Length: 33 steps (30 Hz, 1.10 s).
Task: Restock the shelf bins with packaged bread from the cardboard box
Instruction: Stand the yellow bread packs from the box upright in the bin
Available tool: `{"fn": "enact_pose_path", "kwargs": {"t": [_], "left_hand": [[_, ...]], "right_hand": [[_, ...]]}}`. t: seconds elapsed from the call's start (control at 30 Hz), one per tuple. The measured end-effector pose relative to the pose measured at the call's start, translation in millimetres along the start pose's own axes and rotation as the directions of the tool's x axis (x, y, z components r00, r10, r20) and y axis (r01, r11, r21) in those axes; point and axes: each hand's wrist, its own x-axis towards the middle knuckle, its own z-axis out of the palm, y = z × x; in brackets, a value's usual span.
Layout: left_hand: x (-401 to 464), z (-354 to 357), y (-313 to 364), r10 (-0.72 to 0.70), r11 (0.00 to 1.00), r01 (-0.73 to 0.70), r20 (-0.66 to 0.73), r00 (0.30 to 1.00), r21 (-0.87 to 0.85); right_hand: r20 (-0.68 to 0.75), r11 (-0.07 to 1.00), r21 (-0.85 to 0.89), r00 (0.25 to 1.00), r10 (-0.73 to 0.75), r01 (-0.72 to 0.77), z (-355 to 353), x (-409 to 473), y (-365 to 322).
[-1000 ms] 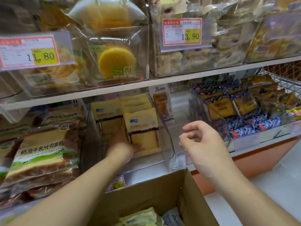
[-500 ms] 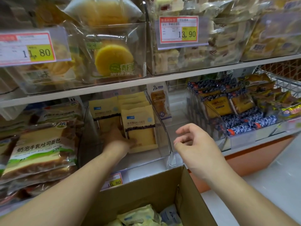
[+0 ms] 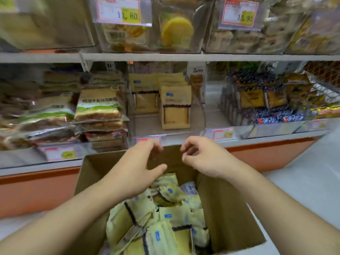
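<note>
1. Reads "1_.80", second digit too blurred to tell, on the red-bordered price tag (image 3: 122, 11) clipped to the upper shelf's clear bin (image 3: 147, 34), price on a yellow patch.
2. Reads "13.90" on the second price tag (image 3: 239, 13), upper shelf, further right, again on yellow.
3. Shows Chinese characters, "…牛乳吐司面包", on the toast bread bag (image 3: 99, 105) in the lower shelf stack.
4. Illegible through blur: lower-shelf price tags (image 3: 220, 134), print on the pale yellow packs (image 3: 175, 105).
</note>
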Motion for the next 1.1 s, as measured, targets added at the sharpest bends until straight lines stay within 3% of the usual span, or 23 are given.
{"fn": "enact_pose_path", "kwargs": {"t": [0.2, 0.37, 0.63, 0.83, 0.93, 1.1], "left_hand": [[-59.4, -21.4, -35.2, -0.106, 0.994, 0.101, 0.125, 0.986, 0.049], [-65.3, -27.1, -45.8, -0.096, 0.995, 0.1, 0.224, 0.97, -0.008], [-29.5, -23.8, -59.5, -0.111, 0.956, -0.018, 0.417, 0.902, 0.293], [-0.4, -22.4, -84.5, -0.26, 0.932, 0.061, 0.539, 0.801, 0.358], [4.9, -28.5, -93.4, -0.317, 0.923, 0.115, 0.556, 0.768, 0.368], [-2.1, -43.9, -83.2, -0.351, 0.917, 0.157, 0.556, 0.754, 0.366]], "right_hand": [[0.126, 0.991, -0.124, 0.99, 0.062, -0.046, 48.8, -41.4, -2.6], [0.235, 0.955, -0.293, 0.966, 0.109, -0.037, 64.3, -51.7, -10.4], [0.441, 0.926, -0.378, 0.882, 0.166, 0.015, 149.4, 15.6, 12.4], [0.467, 0.892, -0.428, 0.808, 0.358, -0.148, 229.7, 58.7, 42.5], [0.487, 0.923, -0.35, 0.811, 0.324, -0.158, 230.8, 64.2, 46.3], [0.529, 0.967, -0.015, 0.819, 0.224, -0.254, 183.0, 58.2, 40.1]]}}
